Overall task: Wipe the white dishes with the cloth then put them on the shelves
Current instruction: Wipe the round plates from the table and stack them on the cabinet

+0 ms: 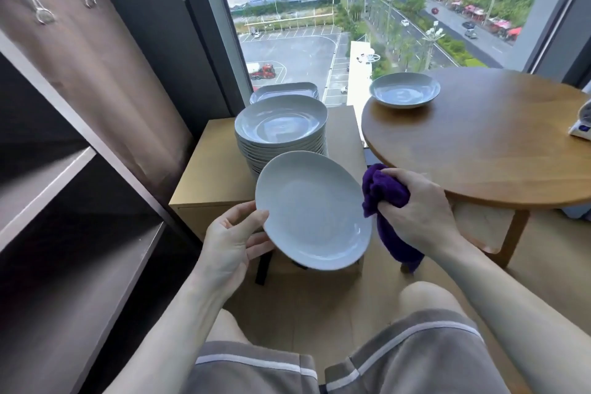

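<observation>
My left hand (pixel 233 240) holds a white dish (pixel 311 211) by its left rim, thumb on top and fingers underneath, tilted toward me. My right hand (pixel 415 205) grips a bunched purple cloth (pixel 382 192) just right of the dish's rim; whether cloth and rim touch I cannot tell. Behind the held dish stands a tall stack of white dishes (pixel 281 125) on a low wooden cabinet (pixel 208 169). Some rectangular white dishes (pixel 284 89) lie behind the stack. One white dish (pixel 404 93) sits alone on the round wooden table (pixel 486 144).
Dark shelves (pixel 80 233) run along the left, with boards at two heights. A large window is straight ahead. A white device (pixel 583 121) sits at the table's right edge. My knees in grey shorts are below the hands.
</observation>
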`<state>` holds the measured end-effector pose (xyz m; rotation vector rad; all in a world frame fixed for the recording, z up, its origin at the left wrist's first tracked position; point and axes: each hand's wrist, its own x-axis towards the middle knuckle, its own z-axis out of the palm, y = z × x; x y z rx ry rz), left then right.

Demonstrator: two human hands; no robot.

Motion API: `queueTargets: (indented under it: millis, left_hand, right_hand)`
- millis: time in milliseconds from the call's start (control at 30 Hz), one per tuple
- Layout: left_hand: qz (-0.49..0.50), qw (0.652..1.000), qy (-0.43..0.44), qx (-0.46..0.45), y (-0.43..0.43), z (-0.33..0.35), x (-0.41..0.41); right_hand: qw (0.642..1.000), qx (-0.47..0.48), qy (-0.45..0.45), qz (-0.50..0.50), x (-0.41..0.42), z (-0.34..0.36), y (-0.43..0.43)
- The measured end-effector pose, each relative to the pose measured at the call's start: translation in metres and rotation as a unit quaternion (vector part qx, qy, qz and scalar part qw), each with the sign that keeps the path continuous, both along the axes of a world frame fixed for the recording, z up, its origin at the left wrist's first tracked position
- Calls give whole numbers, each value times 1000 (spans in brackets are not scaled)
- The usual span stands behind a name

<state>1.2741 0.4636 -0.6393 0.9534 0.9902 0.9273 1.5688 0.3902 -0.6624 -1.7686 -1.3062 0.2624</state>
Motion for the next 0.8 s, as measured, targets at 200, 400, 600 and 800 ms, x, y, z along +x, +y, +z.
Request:
queueTargets:
  millis: [200,400,600,800]
  left_hand:
    - [20,999,-37,2,18,38,15]
    - [122,990,-65,-29,43,60,37]
    - [202,973,-104,-48,75,86,58]
    - [242,964,-91,-71,102,85,74]
  right_hand:
    - [998,62,8,-11,6,10,3]
    - [998,63,6,-12,8,10,0]
    - [999,39,-2,-17,7,5,4]
    - [999,33,-26,-1,6,-1,6]
